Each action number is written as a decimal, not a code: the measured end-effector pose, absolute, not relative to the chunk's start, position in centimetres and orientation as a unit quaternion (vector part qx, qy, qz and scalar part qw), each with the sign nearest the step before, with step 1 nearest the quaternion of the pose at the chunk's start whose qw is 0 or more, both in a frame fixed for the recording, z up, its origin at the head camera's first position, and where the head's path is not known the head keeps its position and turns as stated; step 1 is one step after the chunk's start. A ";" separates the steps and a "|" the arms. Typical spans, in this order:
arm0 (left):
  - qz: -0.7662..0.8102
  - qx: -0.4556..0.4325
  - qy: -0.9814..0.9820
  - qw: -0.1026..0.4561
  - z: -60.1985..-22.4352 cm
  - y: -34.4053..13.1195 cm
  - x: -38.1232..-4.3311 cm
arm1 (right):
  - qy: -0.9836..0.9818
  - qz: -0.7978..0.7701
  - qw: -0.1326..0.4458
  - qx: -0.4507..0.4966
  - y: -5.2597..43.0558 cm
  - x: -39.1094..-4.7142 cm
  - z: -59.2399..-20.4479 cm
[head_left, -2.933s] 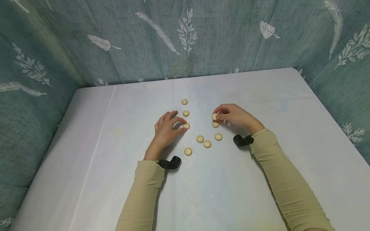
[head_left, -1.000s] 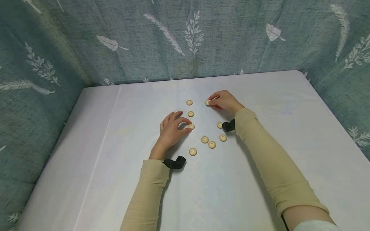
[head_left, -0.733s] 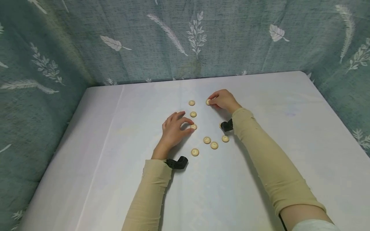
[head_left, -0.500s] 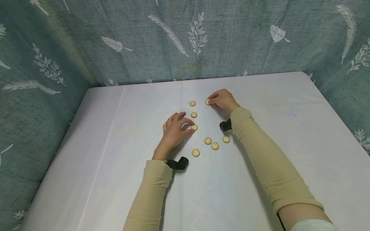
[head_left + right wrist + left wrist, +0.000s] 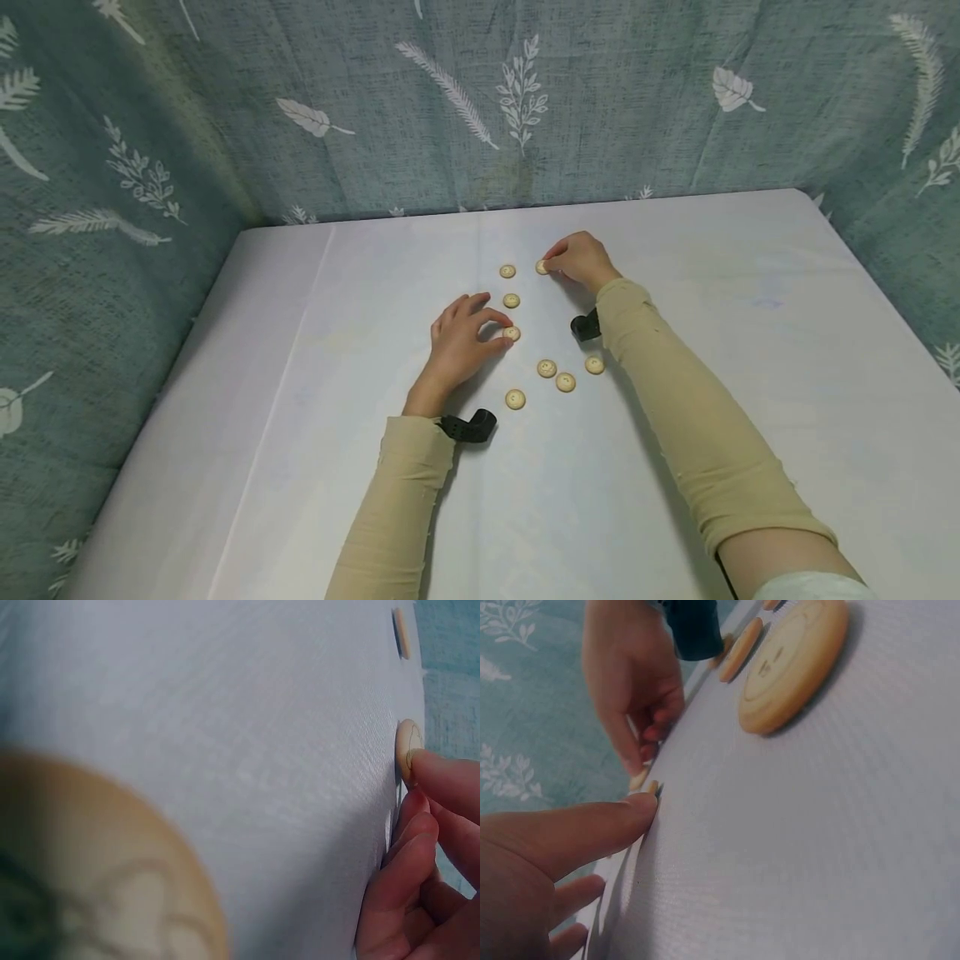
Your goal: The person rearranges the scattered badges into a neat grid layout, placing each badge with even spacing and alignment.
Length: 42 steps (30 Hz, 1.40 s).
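My left hand [image 5: 461, 342] pinches a round, pale wooden button [image 5: 512, 333] between thumb and forefinger at the table's middle; its other fingers are spread. Farther back, my right hand [image 5: 581, 260] holds another button [image 5: 542, 267] by thumb and fingertips, low over the table or touching it. In the right wrist view this button [image 5: 409, 746] is partly covered by the thumb. Two loose buttons lie behind the left hand: a nearer one [image 5: 512, 301] and a far one [image 5: 507, 272], the latter left of the right hand's button.
Several more buttons lie nearer the front, among them one button [image 5: 515, 399] by the left wrist camera [image 5: 471, 427]. A large blurred button [image 5: 150, 862] sits close under the right wrist camera. The white table [image 5: 337, 333] meets a green leaf-patterned cloth [image 5: 420, 150].
Since the earliest frame, my right hand has carried its button back and slightly left, away from the button beneath it. Lately it stays there. My left hand keeps its pinch; the head view shifts slightly.
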<state>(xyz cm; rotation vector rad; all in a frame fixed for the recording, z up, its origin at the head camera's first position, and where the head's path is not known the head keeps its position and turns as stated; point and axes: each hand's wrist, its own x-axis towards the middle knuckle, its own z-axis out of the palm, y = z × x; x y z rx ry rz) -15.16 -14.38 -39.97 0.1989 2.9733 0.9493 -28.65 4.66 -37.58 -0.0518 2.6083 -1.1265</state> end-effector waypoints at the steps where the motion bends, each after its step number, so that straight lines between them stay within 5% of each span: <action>1: 0.303 0.064 0.951 0.006 -40.0 -14.4 -15.1 | 0.910 -0.386 0.147 -0.021 4.6 -28.7 -37.6; 42: 0.304 0.064 0.951 0.005 -39.9 -14.3 -15.2 | 0.899 -0.406 0.163 -0.011 4.8 -28.5 -37.5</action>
